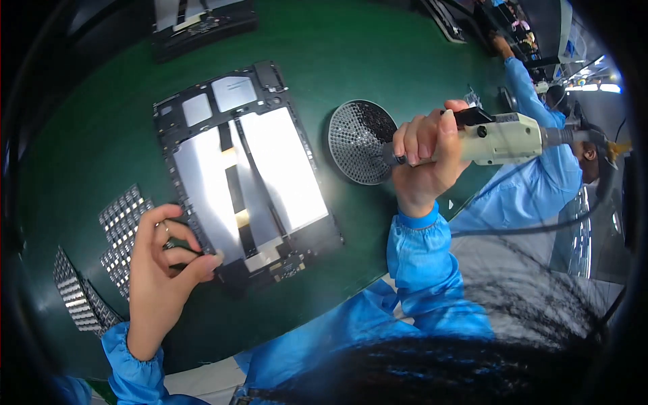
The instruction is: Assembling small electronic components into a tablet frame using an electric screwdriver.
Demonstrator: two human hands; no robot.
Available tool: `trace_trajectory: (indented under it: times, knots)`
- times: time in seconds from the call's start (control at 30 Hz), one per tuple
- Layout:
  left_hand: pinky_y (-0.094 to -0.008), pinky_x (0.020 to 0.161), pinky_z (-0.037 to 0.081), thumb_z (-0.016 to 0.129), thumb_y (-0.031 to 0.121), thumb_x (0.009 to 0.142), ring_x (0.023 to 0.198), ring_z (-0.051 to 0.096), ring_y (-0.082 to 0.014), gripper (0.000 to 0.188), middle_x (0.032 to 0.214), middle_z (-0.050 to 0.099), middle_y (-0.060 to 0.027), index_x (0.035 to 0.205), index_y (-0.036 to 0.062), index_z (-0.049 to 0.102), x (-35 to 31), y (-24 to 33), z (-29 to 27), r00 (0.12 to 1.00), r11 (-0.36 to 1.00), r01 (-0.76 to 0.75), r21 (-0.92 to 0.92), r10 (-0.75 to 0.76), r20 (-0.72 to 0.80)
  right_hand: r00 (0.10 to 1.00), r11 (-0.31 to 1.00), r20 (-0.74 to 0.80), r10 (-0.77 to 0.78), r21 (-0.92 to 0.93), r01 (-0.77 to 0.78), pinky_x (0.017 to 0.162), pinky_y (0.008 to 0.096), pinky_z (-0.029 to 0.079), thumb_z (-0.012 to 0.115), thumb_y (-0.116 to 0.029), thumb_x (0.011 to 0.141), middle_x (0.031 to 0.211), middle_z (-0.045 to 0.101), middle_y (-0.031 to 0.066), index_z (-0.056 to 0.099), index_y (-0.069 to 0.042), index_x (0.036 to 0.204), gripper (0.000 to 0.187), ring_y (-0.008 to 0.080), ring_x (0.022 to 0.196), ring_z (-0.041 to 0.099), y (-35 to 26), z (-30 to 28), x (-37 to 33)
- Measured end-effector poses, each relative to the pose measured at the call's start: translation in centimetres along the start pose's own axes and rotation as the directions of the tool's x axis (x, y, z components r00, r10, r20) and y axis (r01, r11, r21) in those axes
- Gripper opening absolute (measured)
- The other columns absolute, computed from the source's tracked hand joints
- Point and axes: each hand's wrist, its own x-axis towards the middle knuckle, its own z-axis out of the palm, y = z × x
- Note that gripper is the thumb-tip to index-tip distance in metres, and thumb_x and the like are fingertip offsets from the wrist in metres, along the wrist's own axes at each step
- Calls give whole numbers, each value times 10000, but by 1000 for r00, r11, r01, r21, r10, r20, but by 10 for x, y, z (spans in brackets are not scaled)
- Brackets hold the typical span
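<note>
An opened tablet lies tilted on the green table, its inside facing up, with bright silver battery panels, dark flat cables and a black frame. Against its near left edge rests my left hand, fingers curled and thumb on the corner, gripping that edge. My right hand is wrapped round a pale electric screwdriver, held almost level with its cable trailing right. The driver's nose points left, over the rim of a round, perforated metal dish. Small dark screws are heaped on the dish's right side.
Black sheets with rows of small silver parts lie left of the tablet, and more such strips sit nearer me. Another opened device stands at the far left. A co-worker in blue reaches across the table's right side.
</note>
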Motion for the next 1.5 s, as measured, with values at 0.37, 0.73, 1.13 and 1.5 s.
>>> trace_trajectory:
  times: [0.37, 0.73, 1.13, 1.5]
  knots:
    - [-221, 658, 572, 675, -180, 722, 759, 646, -141, 666, 923, 516, -81, 1282, 4, 367, 3, 10, 5, 999, 987, 42, -154, -47, -27, 995, 988, 18, 98, -123, -95, 381, 259, 327, 512, -178, 952, 557, 328, -19, 497, -35, 1143, 240, 79, 402, 287, 4, 5, 9]
    - [-215, 684, 555, 694, -159, 720, 781, 648, -154, 666, 920, 533, -83, 1280, -1, 369, 1, 15, 10, 999, 1000, 22, 13, -22, -39, 993, 983, 58, 102, -157, -92, 388, 266, 327, 511, -178, 960, 558, 339, -12, 488, -26, 1153, 247, 84, 407, 300, 6, 6, 10]
    - [-192, 683, 525, 693, -163, 719, 767, 634, -126, 678, 911, 508, -69, 1290, 6, 369, -2, 5, 3, 999, 991, 9, -137, -13, -34, 993, 992, 42, 110, 54, -112, 407, 260, 346, 594, -28, 884, 570, 439, 25, 504, 3, 1077, 215, 82, 426, 364, 4, 6, 5]
    - [-186, 650, 522, 684, -164, 730, 753, 632, -122, 666, 919, 499, -69, 1291, 9, 370, -2, 7, 6, 1000, 994, -7, -110, 4, -28, 982, 986, 156, 103, -149, -80, 393, 272, 349, 519, -134, 938, 572, 381, 7, 481, -17, 1061, 174, 98, 406, 341, 3, 5, 6]
